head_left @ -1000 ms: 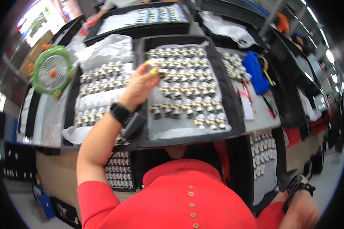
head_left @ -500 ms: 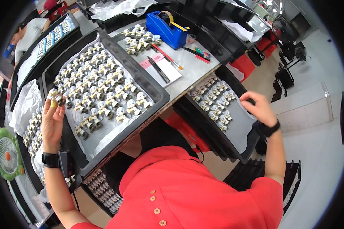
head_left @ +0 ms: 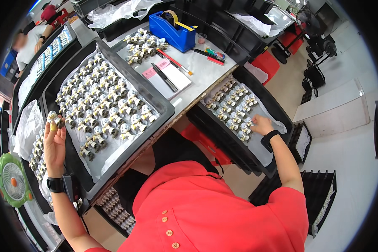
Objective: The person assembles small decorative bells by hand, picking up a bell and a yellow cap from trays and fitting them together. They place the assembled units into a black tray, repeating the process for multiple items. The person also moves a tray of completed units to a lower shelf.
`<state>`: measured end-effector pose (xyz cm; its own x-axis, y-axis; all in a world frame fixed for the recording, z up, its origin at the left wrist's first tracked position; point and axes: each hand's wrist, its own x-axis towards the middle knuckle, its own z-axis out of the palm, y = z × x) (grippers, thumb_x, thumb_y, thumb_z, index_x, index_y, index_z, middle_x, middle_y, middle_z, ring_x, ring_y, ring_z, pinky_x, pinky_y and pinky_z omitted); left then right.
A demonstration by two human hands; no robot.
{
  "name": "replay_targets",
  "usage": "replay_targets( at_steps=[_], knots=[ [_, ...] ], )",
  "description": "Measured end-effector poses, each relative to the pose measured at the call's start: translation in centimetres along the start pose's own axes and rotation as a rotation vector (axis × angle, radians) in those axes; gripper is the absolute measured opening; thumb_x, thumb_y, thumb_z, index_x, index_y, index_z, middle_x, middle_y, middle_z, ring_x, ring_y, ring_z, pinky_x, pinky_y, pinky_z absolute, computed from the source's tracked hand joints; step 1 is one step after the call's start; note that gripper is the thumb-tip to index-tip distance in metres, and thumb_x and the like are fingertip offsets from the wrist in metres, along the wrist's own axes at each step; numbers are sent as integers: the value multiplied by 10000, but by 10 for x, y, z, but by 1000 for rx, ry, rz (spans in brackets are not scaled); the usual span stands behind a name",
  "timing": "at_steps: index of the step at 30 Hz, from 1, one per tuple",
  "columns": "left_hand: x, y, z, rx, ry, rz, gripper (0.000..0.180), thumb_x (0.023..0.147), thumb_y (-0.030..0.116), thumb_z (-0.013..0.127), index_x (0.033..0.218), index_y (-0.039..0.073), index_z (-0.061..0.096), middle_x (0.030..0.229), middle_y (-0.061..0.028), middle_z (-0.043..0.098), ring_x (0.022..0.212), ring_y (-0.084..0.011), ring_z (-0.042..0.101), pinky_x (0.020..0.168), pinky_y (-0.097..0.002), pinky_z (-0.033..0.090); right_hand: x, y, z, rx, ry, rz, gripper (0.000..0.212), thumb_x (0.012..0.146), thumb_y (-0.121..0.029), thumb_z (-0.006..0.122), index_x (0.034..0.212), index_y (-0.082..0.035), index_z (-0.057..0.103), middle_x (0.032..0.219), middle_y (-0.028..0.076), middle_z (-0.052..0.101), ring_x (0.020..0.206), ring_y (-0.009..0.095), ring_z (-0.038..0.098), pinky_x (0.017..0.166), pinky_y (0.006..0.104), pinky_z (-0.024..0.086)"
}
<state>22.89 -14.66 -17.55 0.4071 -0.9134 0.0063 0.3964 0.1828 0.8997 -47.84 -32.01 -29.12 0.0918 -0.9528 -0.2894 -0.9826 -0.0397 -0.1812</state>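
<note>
My left hand [head_left: 54, 153] is raised at the left edge of a large black tray [head_left: 169, 110], its thumb and fingertips closed on a small figurine [head_left: 54, 119] with a white head and dark base. Rows of similar figurines [head_left: 101, 101] stand on the white liner in that tray. On my right, my right hand [head_left: 262, 125] reaches into a second black tray [head_left: 287, 122]. Its fingers are pinched at a figurine [head_left: 248, 122] at the near end of the rows; the fingertips partly cover it.
A blue tape dispenser [head_left: 172, 31], a notepad [head_left: 180, 80] with pens and a group of loose figurines [head_left: 143, 46] are on the table. A green fan [head_left: 13, 179] stands at far left. A red stool [head_left: 206, 145] is below the table edge. Another person [head_left: 31, 44] sits at upper left.
My right hand has moved left and down from above the right tray to its figurines. My left hand keeps holding its figurine, with little movement. The view has shifted slightly.
</note>
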Motion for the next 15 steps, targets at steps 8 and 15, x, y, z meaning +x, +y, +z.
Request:
replay_targets(
  at_steps=[8,15],
  knots=[
    [0,-1,2,12,23,-12,353,892,83,539,1225,21,437,1202,-123,523,1050,-195,559,837,-255,489,7,21,-4,354,-45,19,293,675,-121,704,931,-19,604,774,66,623,719,165,607,666,273,474],
    [-3,0,5,29,4,-11,360,891,97,545,1229,28,441,1209,-116,524,1051,-185,559,838,-249,489,-4,10,-40,901,-73,-45,186,783,-22,643,952,-3,567,821,21,606,762,103,590,731,239,480]
  ],
)
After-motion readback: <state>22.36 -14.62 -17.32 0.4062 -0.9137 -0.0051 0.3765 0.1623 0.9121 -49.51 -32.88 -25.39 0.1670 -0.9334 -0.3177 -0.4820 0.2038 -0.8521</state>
